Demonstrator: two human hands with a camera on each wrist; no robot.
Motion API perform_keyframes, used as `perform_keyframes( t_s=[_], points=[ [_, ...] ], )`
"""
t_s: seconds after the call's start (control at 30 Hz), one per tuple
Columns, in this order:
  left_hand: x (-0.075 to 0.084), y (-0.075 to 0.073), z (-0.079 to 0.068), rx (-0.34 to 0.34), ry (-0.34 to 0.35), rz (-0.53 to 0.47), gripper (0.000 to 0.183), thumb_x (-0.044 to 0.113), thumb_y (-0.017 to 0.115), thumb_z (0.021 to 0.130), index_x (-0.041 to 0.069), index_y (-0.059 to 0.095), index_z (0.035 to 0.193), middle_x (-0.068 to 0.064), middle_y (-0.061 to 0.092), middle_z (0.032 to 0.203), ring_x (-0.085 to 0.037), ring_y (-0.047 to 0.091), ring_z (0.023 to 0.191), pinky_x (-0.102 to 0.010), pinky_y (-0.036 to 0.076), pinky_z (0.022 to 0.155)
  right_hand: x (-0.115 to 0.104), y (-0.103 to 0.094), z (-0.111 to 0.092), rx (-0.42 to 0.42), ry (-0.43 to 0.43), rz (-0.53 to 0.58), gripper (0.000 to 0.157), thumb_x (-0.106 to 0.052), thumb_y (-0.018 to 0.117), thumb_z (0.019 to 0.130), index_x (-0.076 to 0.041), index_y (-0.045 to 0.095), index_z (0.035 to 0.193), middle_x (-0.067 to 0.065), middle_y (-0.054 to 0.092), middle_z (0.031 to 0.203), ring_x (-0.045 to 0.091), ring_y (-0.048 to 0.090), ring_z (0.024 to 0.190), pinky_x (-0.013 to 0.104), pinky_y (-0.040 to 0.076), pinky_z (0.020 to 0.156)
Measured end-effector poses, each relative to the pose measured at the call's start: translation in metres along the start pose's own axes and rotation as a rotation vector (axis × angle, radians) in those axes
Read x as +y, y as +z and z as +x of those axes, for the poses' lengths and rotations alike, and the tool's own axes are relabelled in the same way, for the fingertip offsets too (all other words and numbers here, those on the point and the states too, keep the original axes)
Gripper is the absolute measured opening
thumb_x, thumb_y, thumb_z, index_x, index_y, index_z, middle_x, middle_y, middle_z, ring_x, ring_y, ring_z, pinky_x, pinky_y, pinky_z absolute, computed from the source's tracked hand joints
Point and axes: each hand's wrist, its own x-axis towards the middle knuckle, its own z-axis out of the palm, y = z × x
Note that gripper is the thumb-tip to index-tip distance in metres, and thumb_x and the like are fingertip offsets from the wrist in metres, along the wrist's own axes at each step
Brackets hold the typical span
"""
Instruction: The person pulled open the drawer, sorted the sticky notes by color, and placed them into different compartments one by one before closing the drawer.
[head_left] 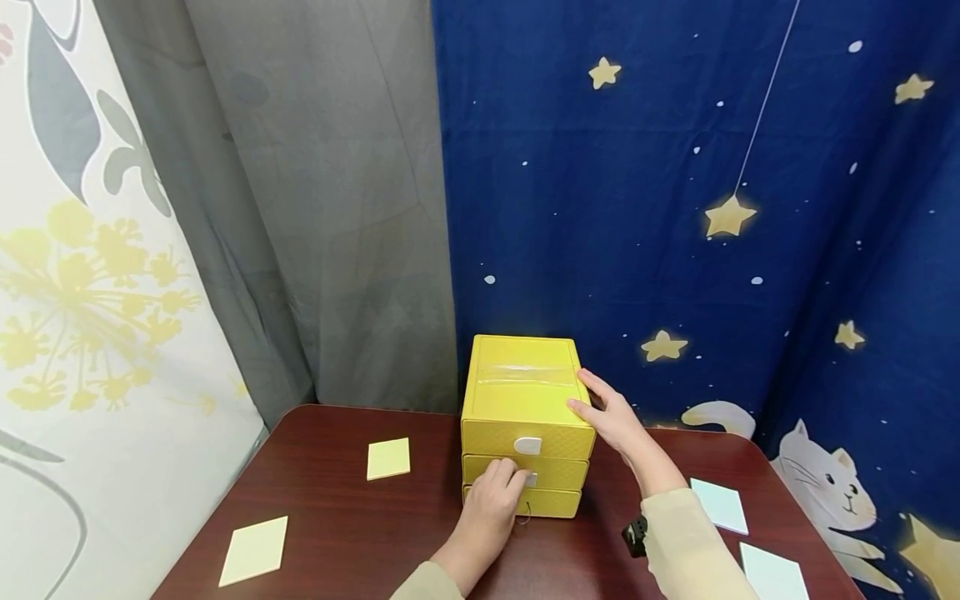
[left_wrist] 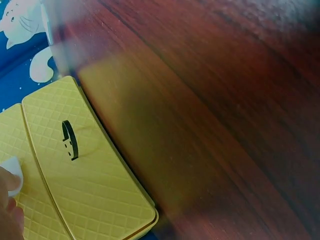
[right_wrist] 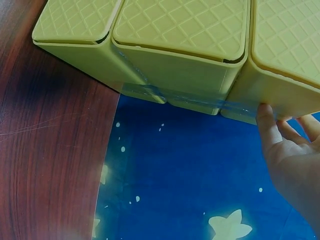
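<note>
Left hand (head_left: 487,512): pinching the white tab (head_left: 532,480) on the middle drawer (head_left: 564,473).
Right hand (head_left: 618,425): fingers spread against the upper right side.
Yellow drawer unit (head_left: 517,402): upright on the bench (head_left: 337,533), just beyond the left hand.

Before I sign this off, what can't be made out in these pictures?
Inside the yellow drawers: hidden by closed fronts, every view.
Middle white tab: partly covered by the left hand, head view.
Left hand: mostly cut off by the left edge, left wrist view.
Right hand: partly beyond the right edge, right wrist view.
</note>
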Motion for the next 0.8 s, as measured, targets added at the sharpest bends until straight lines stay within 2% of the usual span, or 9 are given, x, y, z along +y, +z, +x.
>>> perform_keyframes(
  t_s=[0.23, 0.4, 0.57, 0.8],
  points=[
    [0.005, -0.010, 0.006, 0.029, 0.019, -0.042, 0.014, 0.018, 0.064, 0.083, 0.011, 0.057, 0.073, 0.003, 0.045, 0.073, -0.010, 0.044, 0.063, -0.013, 0.034, 0.050, -0.002, -0.001, -0.001, -0.013, 0.010, -0.013, 0.071, -0.030, 0.059, 0.094, -0.009, 0.021, 0.151, 0.014, 0.014, 0.158, 0.035, 0.019, 0.143, 0.050, 0.026, 0.112],
    [0.007, -0.017, 0.005, 0.020, 0.027, -0.057, 0.013, 0.018, 0.066, 0.082, 0.011, 0.059, 0.074, 0.004, 0.046, 0.075, -0.009, 0.043, 0.064, -0.011, 0.030, 0.051, -0.003, 0.000, -0.001, -0.016, 0.010, -0.010, 0.071, -0.029, 0.058, 0.094, -0.008, 0.020, 0.151, 0.015, 0.013, 0.158, 0.035, 0.018, 0.143, 0.051, 0.026, 0.112],
    [0.007, -0.016, -0.003, 0.000, 0.027, -0.061, 0.009, 0.019, 0.066, 0.081, 0.012, 0.062, 0.079, 0.004, 0.046, 0.075, -0.008, 0.043, 0.064, -0.010, 0.029, 0.051, -0.003, 0.000, -0.002, -0.024, 0.009, -0.013, 0.071, -0.030, 0.057, 0.095, -0.008, 0.020, 0.151, 0.015, 0.012, 0.158, 0.035, 0.019, 0.143, 0.050, 0.026, 0.112],
    [0.008, -0.023, -0.003, 0.000, 0.042, -0.060, 0.007, 0.019, 0.065, 0.081, 0.012, 0.064, 0.082, 0.004, 0.048, 0.076, -0.008, 0.045, 0.065, -0.011, 0.033, 0.052, -0.033, -0.001, -0.017, -0.042, 0.034, 0.014, 0.067, -0.019, 0.055, 0.096, -0.002, 0.020, 0.150, 0.020, 0.012, 0.157, 0.039, 0.018, 0.142, 0.052, 0.026, 0.111]
  ],
)
